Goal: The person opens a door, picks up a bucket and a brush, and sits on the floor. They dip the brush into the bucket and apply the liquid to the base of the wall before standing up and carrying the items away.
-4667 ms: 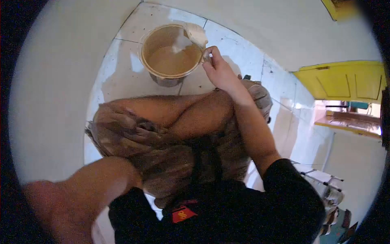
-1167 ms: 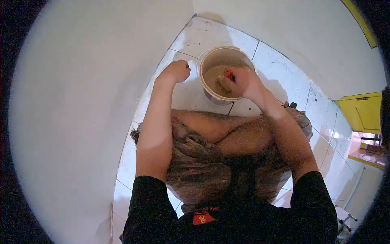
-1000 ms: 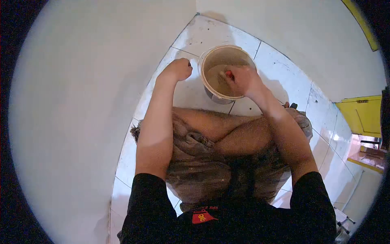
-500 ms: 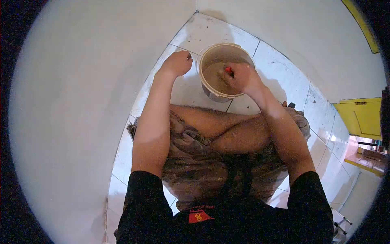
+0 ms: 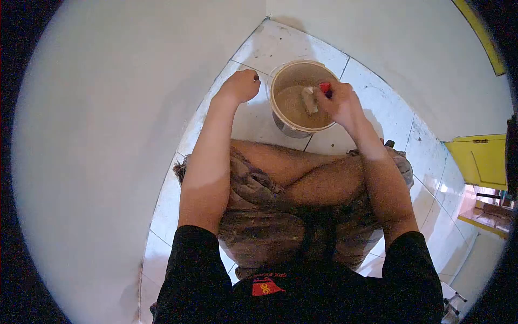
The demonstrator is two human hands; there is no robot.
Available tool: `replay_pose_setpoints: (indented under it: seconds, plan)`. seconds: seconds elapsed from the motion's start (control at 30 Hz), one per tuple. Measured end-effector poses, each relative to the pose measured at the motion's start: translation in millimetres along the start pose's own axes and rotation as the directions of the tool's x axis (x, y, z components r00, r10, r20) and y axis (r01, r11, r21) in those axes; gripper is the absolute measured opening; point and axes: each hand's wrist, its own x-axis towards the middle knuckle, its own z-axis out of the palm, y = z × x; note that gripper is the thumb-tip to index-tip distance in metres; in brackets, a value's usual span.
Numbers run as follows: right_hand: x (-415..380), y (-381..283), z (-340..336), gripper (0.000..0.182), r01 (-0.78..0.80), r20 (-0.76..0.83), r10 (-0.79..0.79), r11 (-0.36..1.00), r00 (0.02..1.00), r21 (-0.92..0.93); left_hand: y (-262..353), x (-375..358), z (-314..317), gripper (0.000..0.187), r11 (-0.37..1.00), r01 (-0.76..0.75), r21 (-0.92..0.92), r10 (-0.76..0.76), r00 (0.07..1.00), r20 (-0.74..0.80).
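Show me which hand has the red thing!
The right hand, over the bucket: it grips a red handle. The left hand is outside the bucket, and no red shows in it.

Cool glare on the floor (image 5: 386, 97), soft shadow right of the bucket (image 5: 291, 73), grain speckling the dark shirt (image 5: 329, 299), fisheye bowing the floor's edges, frame corners black!

Two hands (image 5: 241, 86) (image 5: 343, 102), one bucket (image 5: 295, 130), one handheld tool (image 5: 309, 101)
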Motion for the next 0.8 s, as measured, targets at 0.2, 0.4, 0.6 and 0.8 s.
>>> replay_pose_setpoints:
  seconds: [0.2,0.4,0.6,0.8]
  plan:
    - [2.1,22.7,-13.1,0.029,-0.098,-0.090,0.109,0.988,0.990,0.117,9.4,-3.3,-6.0,0.041,0.987,-0.046,-0.152,0.021,0.987,-0.162]
    - [-2.3,43.6,-28.6,0.027,-0.201,-0.049,0.243,0.886,0.969,0.419,19.2,-9.1,-12.5,0.043,0.978,-0.081,-0.192,0.053,0.988,-0.147]
    - [-4.5,55.9,-42.1,0.021,-0.334,0.058,0.408,0.649,0.911,0.684,17.3,-7.4,-9.1,0.043,0.976,-0.116,-0.184,0.087,0.983,-0.161]
    - [-3.3,63.7,-41.3,0.020,-0.398,0.110,0.452,0.614,0.885,0.681,20.1,-11.2,-10.0,0.043,0.966,-0.049,-0.253,0.014,0.991,-0.135]
